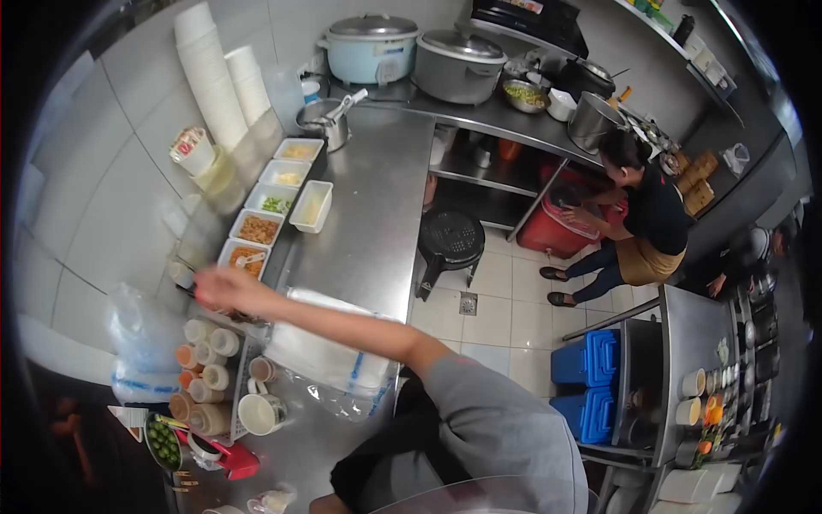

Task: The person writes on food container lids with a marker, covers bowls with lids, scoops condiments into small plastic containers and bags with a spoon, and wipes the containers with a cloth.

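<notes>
My right hand reaches across the steel counter toward the wall side, blurred by motion. A small patch of red shows at its fingertips, and a small dark-and-pale container is right beside them. I cannot make out whether the hand grips anything. Just above it in view stands a white tub of orange-brown food with a white spoon. Below the hand are squeeze bottles in a white basket. A stack of clear plastic bags lies under my forearm. My left hand is out of view; only a bit of skin shows at the bottom edge.
Further tubs hold chopped green and pale food. Stacked white cups lean by the wall. A mug and a bowl of green fruit stand nearer. Across the floor, a co-worker bends over a red bin near a black stool.
</notes>
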Available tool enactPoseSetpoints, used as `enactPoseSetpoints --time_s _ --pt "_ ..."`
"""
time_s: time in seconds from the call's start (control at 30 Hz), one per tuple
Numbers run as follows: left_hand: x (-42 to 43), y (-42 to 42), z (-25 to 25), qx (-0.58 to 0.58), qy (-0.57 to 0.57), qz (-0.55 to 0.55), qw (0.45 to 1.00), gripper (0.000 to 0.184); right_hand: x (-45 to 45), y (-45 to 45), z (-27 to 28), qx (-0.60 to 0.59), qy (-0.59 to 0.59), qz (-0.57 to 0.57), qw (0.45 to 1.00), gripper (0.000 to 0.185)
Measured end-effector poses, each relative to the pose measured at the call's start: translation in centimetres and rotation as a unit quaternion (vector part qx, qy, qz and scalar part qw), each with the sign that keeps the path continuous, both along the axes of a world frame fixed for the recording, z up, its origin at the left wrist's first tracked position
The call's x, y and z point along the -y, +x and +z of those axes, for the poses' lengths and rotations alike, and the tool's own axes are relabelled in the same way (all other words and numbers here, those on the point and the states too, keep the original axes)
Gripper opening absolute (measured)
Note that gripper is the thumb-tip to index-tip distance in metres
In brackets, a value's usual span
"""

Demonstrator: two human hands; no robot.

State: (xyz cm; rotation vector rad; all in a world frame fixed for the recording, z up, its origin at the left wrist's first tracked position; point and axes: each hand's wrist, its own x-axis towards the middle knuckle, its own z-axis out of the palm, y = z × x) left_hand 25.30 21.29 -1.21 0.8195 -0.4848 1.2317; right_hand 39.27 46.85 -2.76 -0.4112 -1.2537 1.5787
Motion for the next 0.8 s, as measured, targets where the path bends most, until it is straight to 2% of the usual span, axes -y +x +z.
enactPoseSetpoints --time_s 0.03,0.07,0.1,0.13,0.17,0.2,0.27,0.3,0.33,0.4,0.43,0.47,0.5,0.57,0.67,0.8 --pt "-0.9 0.9 0.0 0.004 -0.004 -0.01 1.0 0.037 -4.2 -1.5 0.1 -0.069 0.06 -0.046 0.995 0.034" --pt "-1.9 1.9 0.2 0.009 -0.005 -0.017 1.0 0.036 -7.7 -1.7 1.5 -0.03 0.081 -0.083 0.993 0.043" --pt "-2.7 2.7 0.3 0.016 -0.005 -0.024 1.0 0.035 -14.7 -4.3 -0.4 0.031 0.147 -0.168 0.974 0.054" --pt "-3.2 3.4 0.5 0.021 -0.006 -0.025 0.999 0.035 -16.2 -3.1 2.7 0.025 0.087 -0.139 0.986 0.063" --pt "-3.3 4.1 0.4 0.028 -0.009 -0.015 0.999 0.034 -22.6 -4.8 1.3 0.14 0.183 -0.197 0.953 0.068" --pt "-3.1 4.7 0.7 0.035 -0.013 0.003 0.999 0.034 -29.0 -7.2 -0.5 0.259 0.293 -0.33 0.859 0.07" --pt "-1.9 5.6 1.2 0.046 -0.016 0.059 0.997 0.033 -35.1 -7.4 -0.6 0.351 0.352 -0.272 0.824 0.054" --pt "-1.1 5.8 1.5 0.057 -0.013 0.09 0.994 0.032 -36.9 -7.0 0.0 0.392 0.385 -0.229 0.803 0.05" --pt "0.2 6.3 1.4 0.066 -0.015 0.129 0.989 0.031 -37.0 -5.8 1.2 0.404 0.393 -0.189 0.805 0.051" --pt "2.2 7.9 2.0 0.093 -0.033 0.227 0.969 0.026 -44.7 -6.9 -1.3 0.51 0.428 -0.201 0.718 0.054" --pt "2.8 8.5 2.3 0.114 -0.05 0.276 0.953 0.025 -45.2 -6.2 1.1 0.584 0.481 -0.176 0.629 0.069" --pt "3.0 9.1 2.4 0.133 -0.048 0.306 0.942 0.025 -44.3 -6.0 2.6 0.613 0.46 -0.14 0.627 0.079" --pt "2.7 9.8 2.5 0.152 -0.042 0.33 0.931 0.025 -45.1 -6.5 2.6 0.617 0.433 -0.105 0.648 0.082" --pt "2.3 10.9 2.8 0.174 -0.039 0.359 0.916 0.025 -38.4 -6.6 7.1 0.688 0.283 0.066 0.665 0.079" --pt "2.4 11.3 3.1 0.143 -0.041 0.359 0.921 0.023 -37.2 -8.9 5.1 0.621 0.29 0.029 0.728 0.072" --pt "4.4 11.6 2.8 0.149 -0.047 0.41 0.899 0.022 -45.4 -14.0 0.7 0.655 0.283 0.055 0.699 0.063"
